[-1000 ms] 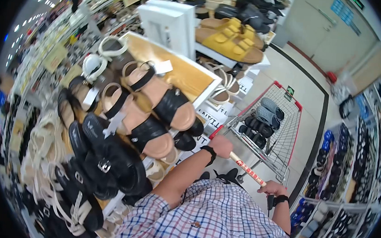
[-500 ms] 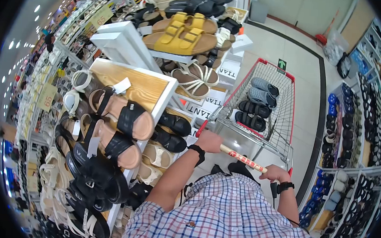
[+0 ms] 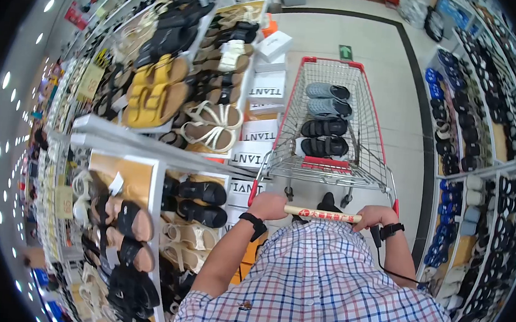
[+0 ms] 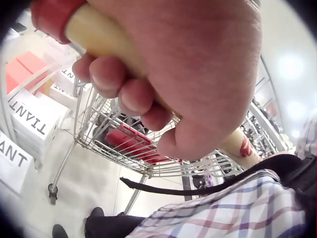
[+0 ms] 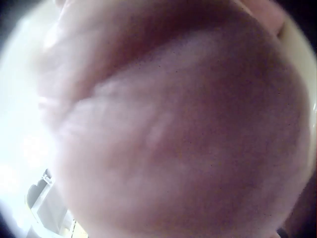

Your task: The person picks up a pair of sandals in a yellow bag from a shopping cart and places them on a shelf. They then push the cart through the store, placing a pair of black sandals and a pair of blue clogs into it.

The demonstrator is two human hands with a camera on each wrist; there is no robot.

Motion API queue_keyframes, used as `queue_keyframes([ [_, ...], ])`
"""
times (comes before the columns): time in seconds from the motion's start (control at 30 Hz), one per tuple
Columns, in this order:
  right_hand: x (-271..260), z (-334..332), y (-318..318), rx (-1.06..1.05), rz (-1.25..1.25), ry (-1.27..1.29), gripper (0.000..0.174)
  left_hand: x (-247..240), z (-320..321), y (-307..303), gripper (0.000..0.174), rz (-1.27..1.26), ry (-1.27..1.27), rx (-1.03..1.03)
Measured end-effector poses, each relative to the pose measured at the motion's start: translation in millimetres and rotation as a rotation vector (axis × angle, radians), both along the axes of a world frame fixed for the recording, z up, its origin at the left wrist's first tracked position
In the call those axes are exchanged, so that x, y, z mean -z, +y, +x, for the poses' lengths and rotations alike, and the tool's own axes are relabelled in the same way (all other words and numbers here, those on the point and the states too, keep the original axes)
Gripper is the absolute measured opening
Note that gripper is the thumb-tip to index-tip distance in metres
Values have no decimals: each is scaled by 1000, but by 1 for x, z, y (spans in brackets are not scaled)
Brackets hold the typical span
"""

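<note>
Both my hands are on the cream handle (image 3: 326, 215) of a shopping cart, which bears red lettering. My left hand (image 3: 268, 206) grips its left end beside the red corner piece; the left wrist view shows the fingers (image 4: 107, 74) curled round the bar. At the other end, my right hand (image 3: 377, 216) holds the handle; its palm fills the right wrist view. Inside the wire cart (image 3: 361, 162) with red edging lie a pair of grey shoes (image 3: 329, 108) and, nearer me, a pair of black sandals (image 3: 325, 146).
Along the left runs a display with yellow sandals (image 3: 155, 97), black-strapped sandals and stacked white shoe boxes (image 3: 262, 131). Shelves of shoes (image 3: 463, 133) line the right side. Pale tiled floor (image 3: 362, 36) with a dark border strip stretches ahead, with plastic bags (image 3: 413, 10) at the far end.
The view has swung rightward and the cart now points straight ahead, deeper along the display. The yellow sandals have shifted left in view. Both hands have kept their hold on the handle.
</note>
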State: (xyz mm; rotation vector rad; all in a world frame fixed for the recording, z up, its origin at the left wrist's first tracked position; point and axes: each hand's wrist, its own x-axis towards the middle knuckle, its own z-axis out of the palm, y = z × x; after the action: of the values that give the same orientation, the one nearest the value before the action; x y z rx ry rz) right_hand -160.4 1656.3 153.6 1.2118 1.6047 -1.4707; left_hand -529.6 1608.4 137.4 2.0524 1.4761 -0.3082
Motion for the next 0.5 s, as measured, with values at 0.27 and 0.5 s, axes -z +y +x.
queue_keyframes([
  [0.27,10,25,27,12,232,126,46,-2,9,29,39,-12,62,11],
  [0.5,-19,-5,99,4,146,53,48,-38,6,65,34,187,270,-47],
])
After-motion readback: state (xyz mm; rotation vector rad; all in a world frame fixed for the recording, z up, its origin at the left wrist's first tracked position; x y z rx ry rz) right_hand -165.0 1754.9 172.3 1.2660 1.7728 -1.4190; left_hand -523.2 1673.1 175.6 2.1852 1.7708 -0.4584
